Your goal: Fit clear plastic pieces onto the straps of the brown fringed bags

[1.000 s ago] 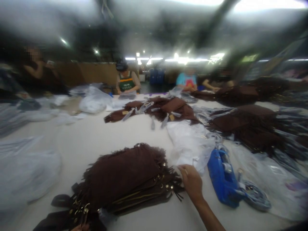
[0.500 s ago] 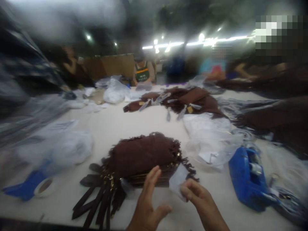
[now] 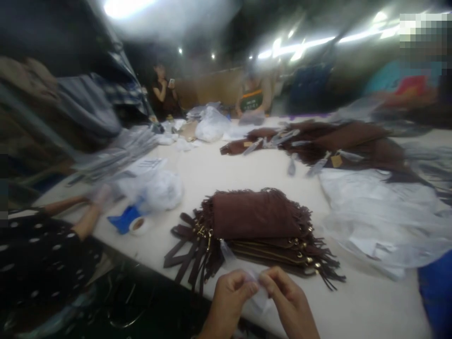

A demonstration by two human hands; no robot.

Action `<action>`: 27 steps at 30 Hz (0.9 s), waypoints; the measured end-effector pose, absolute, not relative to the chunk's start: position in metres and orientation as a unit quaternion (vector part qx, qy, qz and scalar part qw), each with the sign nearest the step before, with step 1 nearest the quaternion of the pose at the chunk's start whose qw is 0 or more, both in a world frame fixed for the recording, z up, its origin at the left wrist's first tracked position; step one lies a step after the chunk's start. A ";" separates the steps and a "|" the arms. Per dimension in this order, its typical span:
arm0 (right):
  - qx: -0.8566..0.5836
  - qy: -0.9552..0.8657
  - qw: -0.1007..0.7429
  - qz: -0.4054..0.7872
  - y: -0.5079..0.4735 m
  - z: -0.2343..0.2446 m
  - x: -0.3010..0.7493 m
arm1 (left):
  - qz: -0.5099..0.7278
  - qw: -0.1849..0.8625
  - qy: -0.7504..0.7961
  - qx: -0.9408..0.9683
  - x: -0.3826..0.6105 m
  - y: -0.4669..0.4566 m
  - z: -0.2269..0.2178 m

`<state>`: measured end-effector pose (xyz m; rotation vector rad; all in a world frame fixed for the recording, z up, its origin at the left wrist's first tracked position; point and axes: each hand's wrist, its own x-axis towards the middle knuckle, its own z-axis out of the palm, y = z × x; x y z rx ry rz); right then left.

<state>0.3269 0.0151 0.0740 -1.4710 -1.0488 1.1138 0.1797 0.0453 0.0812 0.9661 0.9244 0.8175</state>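
Both my hands meet at the bottom centre, just in front of a stack of brown fringed suede bags (image 3: pixel 257 221) with straps and brass hardware. My left hand (image 3: pixel 229 299) and my right hand (image 3: pixel 286 301) pinch a small clear plastic piece (image 3: pixel 257 288) between their fingertips, fingers curled. The stack lies on the white table (image 3: pixel 247 169) a little beyond my hands.
Crumpled clear plastic bags (image 3: pixel 381 216) lie to the right, a blue tape dispenser (image 3: pixel 129 220) and white bag (image 3: pixel 160 190) to the left. More brown bags (image 3: pixel 318 143) lie farther back. A person in a dotted dark sleeve (image 3: pixel 42 254) works at left; others stand behind.
The view has swung left and down. My right hand came back from the plastic pile with the clear piece, and my left hand closed onto it; both now pinch it together.
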 end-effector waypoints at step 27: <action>-0.617 -0.490 0.430 0.441 0.040 0.075 0.308 | 0.378 0.689 0.504 0.359 0.103 0.043 0.052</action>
